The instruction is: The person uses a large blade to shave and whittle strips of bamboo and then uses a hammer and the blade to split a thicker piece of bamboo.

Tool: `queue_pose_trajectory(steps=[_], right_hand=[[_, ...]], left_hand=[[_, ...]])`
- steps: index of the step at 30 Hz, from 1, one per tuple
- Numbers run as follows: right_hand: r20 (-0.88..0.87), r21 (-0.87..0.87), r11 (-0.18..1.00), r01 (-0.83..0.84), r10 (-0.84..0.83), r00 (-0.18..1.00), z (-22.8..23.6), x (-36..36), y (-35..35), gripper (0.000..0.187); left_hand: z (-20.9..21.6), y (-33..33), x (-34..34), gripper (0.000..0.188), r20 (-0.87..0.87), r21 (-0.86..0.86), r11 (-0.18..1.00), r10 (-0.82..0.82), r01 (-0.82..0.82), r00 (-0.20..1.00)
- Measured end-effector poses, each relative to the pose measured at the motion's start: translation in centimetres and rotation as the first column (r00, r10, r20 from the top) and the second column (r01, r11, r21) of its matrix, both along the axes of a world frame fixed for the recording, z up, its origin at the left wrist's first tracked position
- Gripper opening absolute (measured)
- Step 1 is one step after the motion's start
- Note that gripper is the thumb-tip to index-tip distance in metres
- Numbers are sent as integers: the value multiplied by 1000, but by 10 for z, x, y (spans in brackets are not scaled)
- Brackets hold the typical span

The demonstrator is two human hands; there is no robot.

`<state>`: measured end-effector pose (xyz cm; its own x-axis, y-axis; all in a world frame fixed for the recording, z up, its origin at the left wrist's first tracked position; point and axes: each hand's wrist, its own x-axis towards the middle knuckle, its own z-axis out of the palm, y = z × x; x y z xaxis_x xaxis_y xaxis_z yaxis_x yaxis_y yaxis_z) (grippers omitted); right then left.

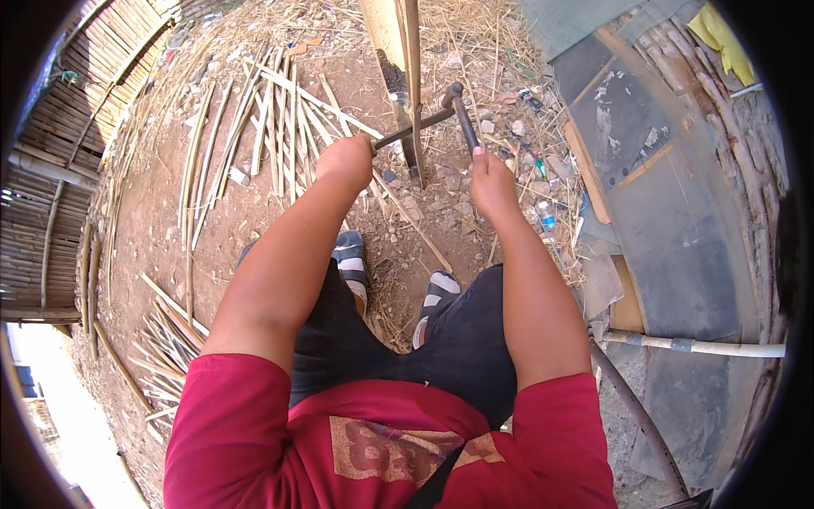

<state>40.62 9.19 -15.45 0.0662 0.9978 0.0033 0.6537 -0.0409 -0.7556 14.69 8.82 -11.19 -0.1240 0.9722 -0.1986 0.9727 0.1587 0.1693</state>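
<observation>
My left hand (346,163) is closed around the handle of a long dark knife (432,120), whose blade reaches rightward across a split bamboo pole (387,38). The pole stands upright in front of me, its two parts spread at the top of the view and its lower end near the ground. In my right hand (493,182) is a hammer (466,125), gripped by its dark handle. The hammer head sits at the blade's far end; whether they touch I cannot tell. My left fist hides the knife's handle.
Long split bamboo strips (275,127) lie on the dirt at the front left, with another pile (170,348) nearer on the left. A bamboo wall (42,229) stands along the left. Dark sheets (678,229) lie at the right beside litter and stones. My sandalled feet (352,254) are below the pole.
</observation>
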Motion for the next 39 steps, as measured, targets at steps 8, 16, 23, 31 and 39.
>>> queue_pose_trajectory(steps=[8,16,23,31,39], right_hand=[[39,75,997,-12,9,999,9,-6,-8,55],[-192,199,980,1,38,981,40,-9,-15,55],[225,-60,995,-80,92,970,-13,-20,-9,55],[-432,111,994,12,38,901,81,5,10,54],[-411,176,983,-50,119,904,70,38,24,53]], left_hand=[[-10,4,0,28,-32,-4,1000,7,-7,999],[-6,-2,-2,26,-13,6,1000,6,-6,1000],[-10,-3,5,26,-28,-47,999,-3,2,1000],[-21,15,-1,29,-21,-26,999,-49,48,999],[-26,33,-5,25,-20,-15,999,-37,36,999]])
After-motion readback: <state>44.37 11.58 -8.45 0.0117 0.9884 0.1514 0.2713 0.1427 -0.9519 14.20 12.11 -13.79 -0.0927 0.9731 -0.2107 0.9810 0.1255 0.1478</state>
